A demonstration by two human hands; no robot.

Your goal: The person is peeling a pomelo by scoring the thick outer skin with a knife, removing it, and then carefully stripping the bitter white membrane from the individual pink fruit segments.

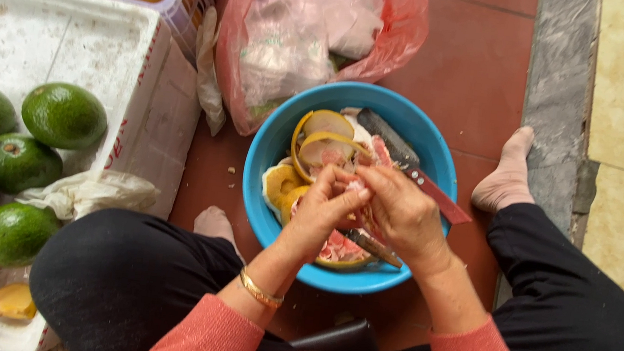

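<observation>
Over the round blue plastic bowl (pixel 267 154), left hand (pixel 321 208) and right hand (pixel 403 210) pinch closed on a pink pomelo segment (pixel 353 184); peel membrane slowly, fingers close, scraps dropping inside

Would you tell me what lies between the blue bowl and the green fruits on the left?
In the head view, bare red floor and a crumpled white bag separate the blue bowl from the green fruits.

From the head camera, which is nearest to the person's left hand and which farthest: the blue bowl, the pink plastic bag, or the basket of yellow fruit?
From the left hand:
1. Blue bowl, right beneath the hand.
2. Pink plastic bag, on the floor beyond the bowl.
3. Basket of yellow fruit, at the top left corner.
</observation>
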